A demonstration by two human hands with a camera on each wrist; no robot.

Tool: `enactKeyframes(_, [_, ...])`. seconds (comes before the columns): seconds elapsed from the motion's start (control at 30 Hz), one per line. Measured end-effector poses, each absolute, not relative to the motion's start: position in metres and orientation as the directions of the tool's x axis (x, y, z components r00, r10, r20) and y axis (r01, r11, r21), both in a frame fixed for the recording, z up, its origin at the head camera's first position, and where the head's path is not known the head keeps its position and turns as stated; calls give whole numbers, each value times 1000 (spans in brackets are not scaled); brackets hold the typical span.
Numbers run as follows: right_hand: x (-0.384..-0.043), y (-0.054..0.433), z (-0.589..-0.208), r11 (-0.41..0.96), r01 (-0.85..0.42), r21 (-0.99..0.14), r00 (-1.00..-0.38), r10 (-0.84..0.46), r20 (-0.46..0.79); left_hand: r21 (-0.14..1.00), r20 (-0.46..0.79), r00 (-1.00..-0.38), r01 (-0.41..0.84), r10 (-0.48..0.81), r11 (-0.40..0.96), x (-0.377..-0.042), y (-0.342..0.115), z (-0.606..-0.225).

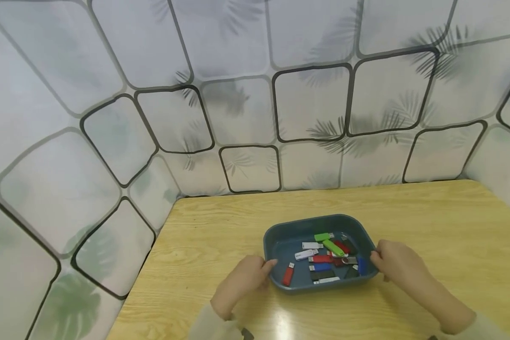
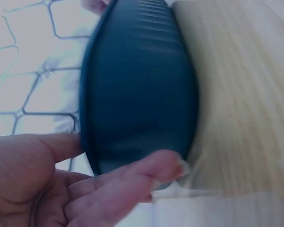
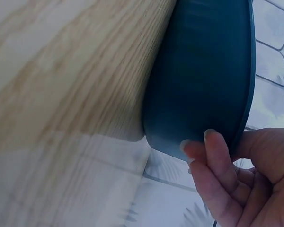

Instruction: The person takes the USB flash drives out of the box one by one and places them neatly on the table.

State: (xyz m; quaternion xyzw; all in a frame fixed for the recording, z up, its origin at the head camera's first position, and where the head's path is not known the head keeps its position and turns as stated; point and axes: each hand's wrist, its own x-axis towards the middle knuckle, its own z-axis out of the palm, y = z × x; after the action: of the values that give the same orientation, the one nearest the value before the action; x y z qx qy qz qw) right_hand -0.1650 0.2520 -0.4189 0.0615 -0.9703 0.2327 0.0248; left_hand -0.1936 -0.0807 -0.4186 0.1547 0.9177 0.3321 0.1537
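A dark blue-green plastic tray (image 1: 282, 227) with rounded corners holds several USB flash drives, among them a red one (image 1: 288, 275), a white one (image 1: 307, 255) and a green one (image 1: 333, 247). Most of them lie toward its right side. My left hand (image 1: 246, 276) pinches the left end of the tray, thumb over the rim and fingers against the outer wall. At the opposite end, my right hand (image 1: 397, 259) grips the rim the same way. In both wrist views the outer wall of the tray (image 2: 142, 94) fills much of the picture.
The tray is over a light wood-grain table (image 1: 212, 226). Behind the table and along its left side hangs a pale cloth (image 1: 242, 113) printed with dark rounded squares and leaves. Light reflects off the tabletop near the front.
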Motion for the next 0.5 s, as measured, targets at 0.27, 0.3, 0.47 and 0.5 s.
enactKeyframes(0.27, [-160,258,-418,892,-106,-440,-994,-93,52,674,-253,-869,156,424,722,-193,-74,-414])
enactKeyframes(0.3, [-159,259,-418,896,-100,-433,-995,-88,48,664,-242,-872,172,426,728,-193,-73,-415])
enactKeyframes(0.47, [-157,261,-418,900,-49,-432,-996,-76,-45,690,-211,-870,190,445,699,-199,-70,-417])
enactKeyframes(0.5, [-158,262,-418,897,-38,-441,-994,-78,-73,703,-216,-868,179,447,688,-200,-71,-418])
